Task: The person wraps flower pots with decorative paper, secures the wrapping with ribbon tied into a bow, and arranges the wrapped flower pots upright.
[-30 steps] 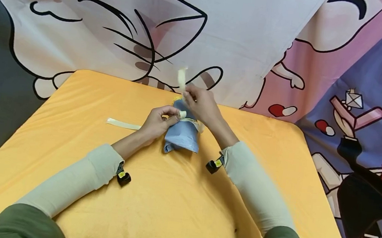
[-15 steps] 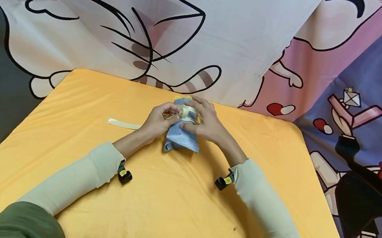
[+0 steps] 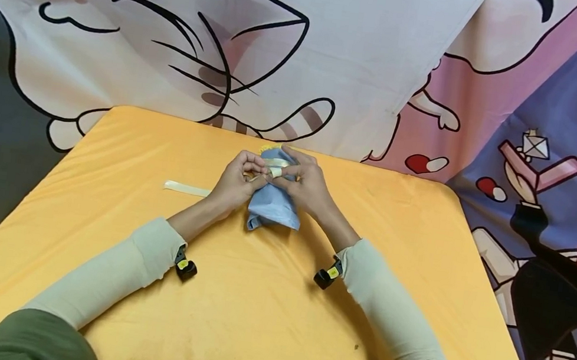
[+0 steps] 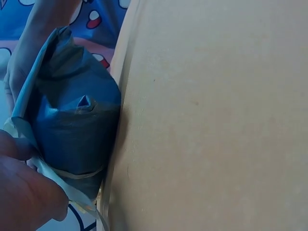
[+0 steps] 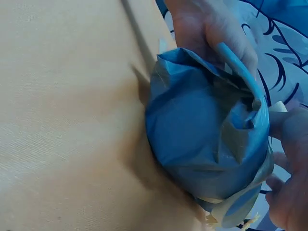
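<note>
A blue paper-wrapped bundle [image 3: 273,207] lies on the table, its narrower end toward the back, where a bit of yellow [image 3: 265,149] shows. Around it runs a pale yellow ribbon [image 3: 276,172], also seen as a slack loop [image 5: 240,204] in the right wrist view. My left hand [image 3: 239,181] pinches the ribbon at the bundle's left side. Opposite it, my right hand [image 3: 308,183] has its thumb and a finger together on the ribbon over the paper. The fingertips partly hide where the ribbon crosses. What the paper contains is mostly hidden.
A flat pale ribbon length [image 3: 186,188] lies left of the bundle and passes out of sight behind the left wrist. Yellow cloth [image 3: 231,310] covers the table. Printed cartoon curtains [image 3: 366,64] hang right behind its far edge.
A second ago my right hand held a ribbon end up above the bundle. It has come down, spread its fingers beside the paper, then closed on the ribbon. The left hand stays nearly still.
</note>
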Motion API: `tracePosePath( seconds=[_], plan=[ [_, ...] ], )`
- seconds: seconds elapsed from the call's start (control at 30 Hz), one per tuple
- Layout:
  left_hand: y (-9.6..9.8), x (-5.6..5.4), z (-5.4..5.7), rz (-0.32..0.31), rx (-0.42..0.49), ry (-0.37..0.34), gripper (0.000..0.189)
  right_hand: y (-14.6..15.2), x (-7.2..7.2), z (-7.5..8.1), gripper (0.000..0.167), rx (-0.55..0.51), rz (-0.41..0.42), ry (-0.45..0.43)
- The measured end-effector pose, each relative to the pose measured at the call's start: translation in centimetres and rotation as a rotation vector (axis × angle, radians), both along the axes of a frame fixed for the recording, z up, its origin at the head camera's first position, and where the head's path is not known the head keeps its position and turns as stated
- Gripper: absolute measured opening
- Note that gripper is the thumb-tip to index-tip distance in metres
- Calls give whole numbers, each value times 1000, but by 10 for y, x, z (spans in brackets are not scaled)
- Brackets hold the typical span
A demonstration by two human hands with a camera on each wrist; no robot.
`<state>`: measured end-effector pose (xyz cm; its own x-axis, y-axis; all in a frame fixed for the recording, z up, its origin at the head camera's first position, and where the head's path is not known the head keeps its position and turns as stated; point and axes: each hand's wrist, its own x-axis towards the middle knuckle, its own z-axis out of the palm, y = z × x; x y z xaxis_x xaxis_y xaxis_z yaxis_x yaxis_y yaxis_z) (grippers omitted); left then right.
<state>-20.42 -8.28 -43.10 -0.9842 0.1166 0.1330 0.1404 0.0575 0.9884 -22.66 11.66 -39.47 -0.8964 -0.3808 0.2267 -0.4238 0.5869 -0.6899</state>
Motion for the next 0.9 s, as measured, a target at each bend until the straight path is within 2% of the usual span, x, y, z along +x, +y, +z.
tracePosePath(
  seconds=[0.3, 0.43, 0.53, 0.63, 0.7, 0.8, 0.9],
  plan=[
    [-5, -2, 4, 14, 0, -13, 15, -6, 16, -8, 16, -74, -117, 91],
    [-10, -10, 8, 58, -99, 32, 13, -10, 17, -11, 21, -81, -141, 70],
    [-16, -19, 12, 67, -261, 88, 21, -13, 18, -13, 23, -97, -140, 48],
    [-19, -28, 14, 9, -412, 136, 23, -15, 18, -15, 23, -110, -126, 51],
    [-21, -32, 16, -33, -480, 153, 23, -16, 19, -16, 22, -108, -116, 63],
    [-22, -33, 17, -60, -503, 154, 20, -18, 21, -16, 24, -88, -119, 72],
    [-26, -31, 18, -46, -485, 136, 21, -18, 22, -15, 28, -67, -140, 60]
  ],
)
